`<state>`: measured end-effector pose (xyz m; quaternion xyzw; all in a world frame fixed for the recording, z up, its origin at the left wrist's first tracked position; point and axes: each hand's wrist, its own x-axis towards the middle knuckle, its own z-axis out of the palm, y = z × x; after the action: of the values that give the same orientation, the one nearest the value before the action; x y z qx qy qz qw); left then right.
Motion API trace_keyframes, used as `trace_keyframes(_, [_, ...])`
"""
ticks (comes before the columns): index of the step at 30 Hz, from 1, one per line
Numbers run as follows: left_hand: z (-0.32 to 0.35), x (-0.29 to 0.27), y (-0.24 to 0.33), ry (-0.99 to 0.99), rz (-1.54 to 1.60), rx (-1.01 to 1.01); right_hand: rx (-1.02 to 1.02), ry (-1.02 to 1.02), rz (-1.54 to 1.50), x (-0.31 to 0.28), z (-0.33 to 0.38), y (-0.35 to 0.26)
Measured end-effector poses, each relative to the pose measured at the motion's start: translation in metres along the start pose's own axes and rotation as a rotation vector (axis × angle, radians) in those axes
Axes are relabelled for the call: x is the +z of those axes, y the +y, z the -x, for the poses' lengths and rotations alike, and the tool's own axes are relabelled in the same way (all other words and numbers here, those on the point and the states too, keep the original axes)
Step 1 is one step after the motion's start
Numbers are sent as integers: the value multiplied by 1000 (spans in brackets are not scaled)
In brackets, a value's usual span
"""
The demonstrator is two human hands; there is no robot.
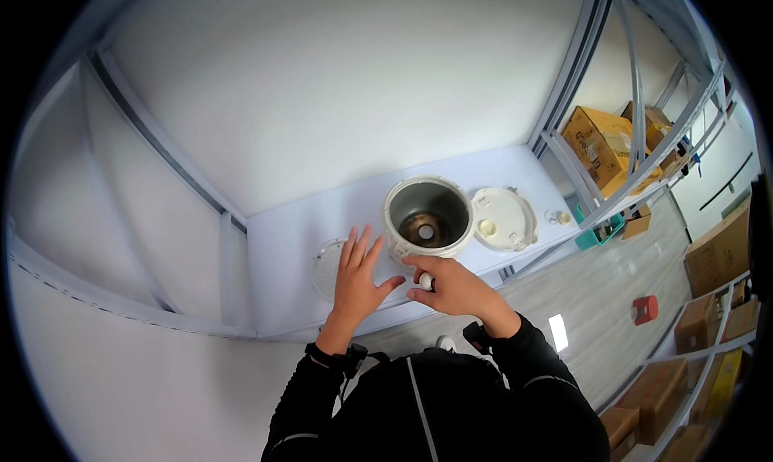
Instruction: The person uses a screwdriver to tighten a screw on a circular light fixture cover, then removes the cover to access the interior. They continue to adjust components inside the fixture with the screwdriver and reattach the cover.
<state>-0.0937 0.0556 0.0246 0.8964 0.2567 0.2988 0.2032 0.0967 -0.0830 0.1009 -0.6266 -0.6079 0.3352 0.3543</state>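
An open white rice cooker body [427, 215] with a bare metal inside stands on a white table [298, 237]. Its white lid [503, 218] lies flat just to its right. My left hand [358, 277] hovers open, fingers spread, over a round pale plate-like part [326, 265] left of the cooker. My right hand [451, 285] sits in front of the cooker and pinches a small white knob-like piece [425, 282] between thumb and fingers.
Small pale bits [557, 217] lie at the table's right end. A metal rack [636, 140] on the right holds cardboard boxes [600, 144]. More boxes [717, 257] line shelves lower right. A red object [645, 308] and a teal bin [597, 235] sit on the floor.
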Motion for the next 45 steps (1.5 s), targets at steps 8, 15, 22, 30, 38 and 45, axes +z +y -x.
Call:
trace_keyframes(8, [-35,57,24,43,-120,39,-181,146,-65,-79,40,24])
trace_keyframes(15, [-56,105,72,283,-260,77,-214,204,-80,-131,61,47])
trace_keyframes(22, [-87,160,119,434,-454,-66,-283,372,71,-171,83,79])
trace_keyframes(30, [-97,161,136,259,-428,-136,-134,477,-210,-191,106,113])
trace_keyframes(38, [-88,139,116,73,-285,59,-128,490,-123,-190,107,130])
trace_keyframes(45, [-98,113,142,293,-148,178,27,405,-169,-156,124,125])
